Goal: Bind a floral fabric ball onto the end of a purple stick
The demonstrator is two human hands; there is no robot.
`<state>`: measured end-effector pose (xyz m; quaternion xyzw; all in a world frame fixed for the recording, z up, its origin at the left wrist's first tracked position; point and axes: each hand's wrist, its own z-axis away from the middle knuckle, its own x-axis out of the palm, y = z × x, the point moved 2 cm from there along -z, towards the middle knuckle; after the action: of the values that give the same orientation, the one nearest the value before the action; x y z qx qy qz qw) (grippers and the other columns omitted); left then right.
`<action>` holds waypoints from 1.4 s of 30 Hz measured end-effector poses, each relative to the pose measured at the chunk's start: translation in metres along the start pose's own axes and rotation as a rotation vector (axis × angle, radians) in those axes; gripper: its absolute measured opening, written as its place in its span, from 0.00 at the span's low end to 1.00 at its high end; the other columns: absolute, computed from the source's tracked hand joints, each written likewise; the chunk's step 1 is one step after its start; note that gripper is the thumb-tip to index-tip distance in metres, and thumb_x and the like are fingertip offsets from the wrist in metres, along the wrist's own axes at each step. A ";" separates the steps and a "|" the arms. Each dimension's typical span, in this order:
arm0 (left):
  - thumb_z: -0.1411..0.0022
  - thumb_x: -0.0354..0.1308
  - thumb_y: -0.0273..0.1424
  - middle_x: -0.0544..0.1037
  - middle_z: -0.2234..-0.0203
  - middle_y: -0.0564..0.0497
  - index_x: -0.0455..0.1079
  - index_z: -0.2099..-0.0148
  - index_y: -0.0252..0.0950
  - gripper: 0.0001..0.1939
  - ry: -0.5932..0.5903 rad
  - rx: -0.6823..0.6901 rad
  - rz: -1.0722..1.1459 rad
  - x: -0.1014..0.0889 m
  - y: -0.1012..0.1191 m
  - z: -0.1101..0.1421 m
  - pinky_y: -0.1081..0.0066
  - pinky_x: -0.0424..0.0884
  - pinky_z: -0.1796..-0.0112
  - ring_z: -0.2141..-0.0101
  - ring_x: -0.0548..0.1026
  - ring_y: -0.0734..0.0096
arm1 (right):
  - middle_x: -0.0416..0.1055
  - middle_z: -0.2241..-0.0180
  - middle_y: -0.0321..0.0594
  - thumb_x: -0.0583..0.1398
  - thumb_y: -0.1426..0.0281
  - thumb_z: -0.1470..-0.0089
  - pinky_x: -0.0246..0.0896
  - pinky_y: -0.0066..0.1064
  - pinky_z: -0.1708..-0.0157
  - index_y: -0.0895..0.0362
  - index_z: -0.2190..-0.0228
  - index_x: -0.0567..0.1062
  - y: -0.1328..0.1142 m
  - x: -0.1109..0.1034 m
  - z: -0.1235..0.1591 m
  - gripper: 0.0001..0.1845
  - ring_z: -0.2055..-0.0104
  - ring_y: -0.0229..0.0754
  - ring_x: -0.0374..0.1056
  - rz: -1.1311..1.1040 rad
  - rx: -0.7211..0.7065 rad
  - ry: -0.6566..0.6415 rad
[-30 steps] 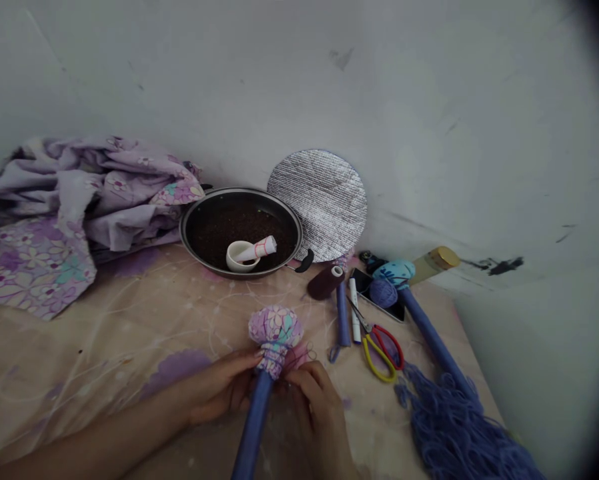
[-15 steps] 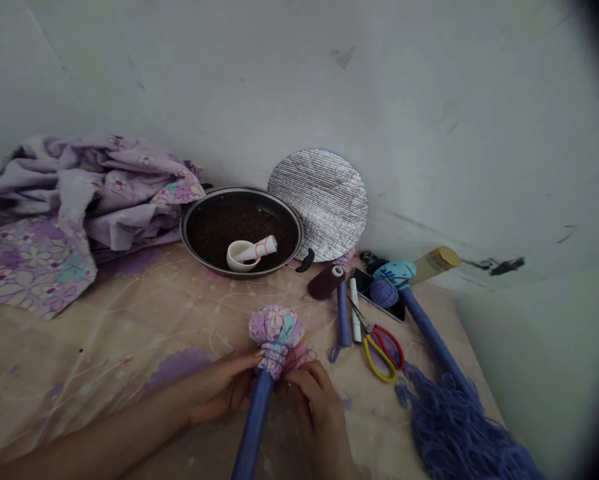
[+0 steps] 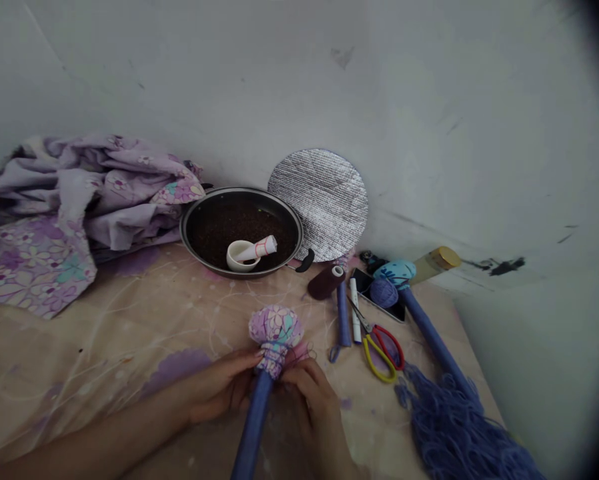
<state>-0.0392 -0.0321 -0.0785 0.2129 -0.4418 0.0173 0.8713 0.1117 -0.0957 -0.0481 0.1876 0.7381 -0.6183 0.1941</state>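
Observation:
A stick wrapped in blue (image 3: 254,423) points away from me, with a round head of flowered cloth (image 3: 275,325) at its far end. Blue cord is wound around the gathered cloth below that head. My left hand (image 3: 224,383) is closed on the stick at the gathered neck, its thumb pressed on the cloth. On the other side my right hand (image 3: 317,403) has its fingers bent together against the neck; what they pinch is hidden. Thin dark thread loops just above the right fingers, over something pink.
Beyond lie a dark pan (image 3: 242,223) with a white cup (image 3: 243,257), a silvery disc (image 3: 324,203) and crumpled flowered fabric (image 3: 124,200). To the right are a thread cone (image 3: 324,283), a marker (image 3: 355,310), scissors (image 3: 382,350), another cloth-headed stick (image 3: 437,337) and blue yarn (image 3: 464,427).
My right hand has shifted slightly left and up, its fingers closer to the neck of the stick. My left hand and the stick have stayed almost still.

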 end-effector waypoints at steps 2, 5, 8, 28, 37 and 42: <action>0.41 0.56 0.33 0.74 0.65 0.47 0.66 0.54 0.35 0.13 0.013 0.001 -0.003 0.001 0.000 0.000 0.73 0.70 0.72 0.64 0.75 0.65 | 0.67 0.67 0.39 0.52 0.78 0.45 0.61 0.25 0.66 0.53 0.64 0.74 -0.004 -0.001 0.000 0.13 0.64 0.39 0.67 0.013 -0.011 -0.013; 0.40 0.55 0.32 0.74 0.67 0.48 0.65 0.55 0.34 0.11 0.011 0.011 -0.007 0.001 0.000 -0.001 0.74 0.69 0.72 0.69 0.74 0.71 | 0.68 0.67 0.38 0.53 0.78 0.47 0.61 0.25 0.67 0.53 0.66 0.74 -0.006 -0.001 0.001 0.12 0.64 0.39 0.67 0.017 0.000 -0.008; 0.40 0.55 0.32 0.73 0.69 0.49 0.65 0.56 0.35 0.10 0.011 0.021 -0.016 -0.001 -0.001 -0.002 0.74 0.69 0.73 0.72 0.73 0.73 | 0.67 0.68 0.37 0.53 0.79 0.48 0.60 0.25 0.67 0.53 0.68 0.73 -0.003 0.001 0.003 0.12 0.65 0.39 0.67 0.020 0.012 0.000; 0.41 0.56 0.35 0.75 0.64 0.46 0.66 0.55 0.35 0.13 -0.032 -0.009 -0.006 -0.001 -0.002 -0.001 0.73 0.69 0.71 0.63 0.76 0.62 | 0.67 0.68 0.38 0.50 0.77 0.42 0.61 0.26 0.67 0.54 0.67 0.73 -0.002 0.002 0.004 0.13 0.66 0.38 0.67 0.030 0.011 0.032; 0.40 0.55 0.33 0.74 0.66 0.49 0.66 0.55 0.35 0.12 -0.005 0.022 -0.018 -0.002 -0.002 -0.002 0.75 0.68 0.73 0.70 0.73 0.72 | 0.68 0.68 0.38 0.50 0.78 0.42 0.61 0.25 0.66 0.54 0.65 0.73 -0.008 0.002 0.003 0.14 0.65 0.38 0.67 0.047 -0.013 0.034; 0.41 0.56 0.33 0.73 0.66 0.48 0.66 0.54 0.35 0.13 -0.004 0.020 -0.012 0.002 0.000 0.001 0.74 0.69 0.72 0.66 0.74 0.67 | 0.67 0.69 0.37 0.52 0.80 0.43 0.60 0.24 0.68 0.54 0.67 0.72 -0.006 -0.002 0.005 0.12 0.67 0.37 0.67 0.084 -0.007 0.046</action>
<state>-0.0385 -0.0325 -0.0765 0.2245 -0.4422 0.0160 0.8682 0.1109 -0.1015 -0.0431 0.2318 0.7358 -0.6028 0.2035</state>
